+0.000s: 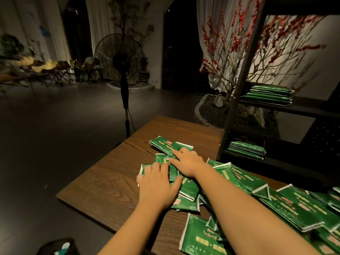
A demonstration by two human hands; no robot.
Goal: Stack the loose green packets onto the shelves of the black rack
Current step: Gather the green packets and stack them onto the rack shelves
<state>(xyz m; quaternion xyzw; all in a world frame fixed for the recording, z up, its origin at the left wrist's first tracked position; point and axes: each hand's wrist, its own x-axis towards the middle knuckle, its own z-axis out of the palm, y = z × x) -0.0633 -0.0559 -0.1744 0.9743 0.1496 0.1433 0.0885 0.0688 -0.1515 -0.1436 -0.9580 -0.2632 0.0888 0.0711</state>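
Loose green packets [298, 205] lie scattered over the wooden table [110, 184], nearest at bottom right. Left hand [156, 183] rests flat on a small pile, fingers straight, gripping nothing. Right hand [187, 161] presses w/ spread straight fingers on packets just beyond. Black rack [239, 92] stands at right, w/ stacked packets [268, 94] on 2 shelves. Pedestal fan [120, 59] is behind, on floor.
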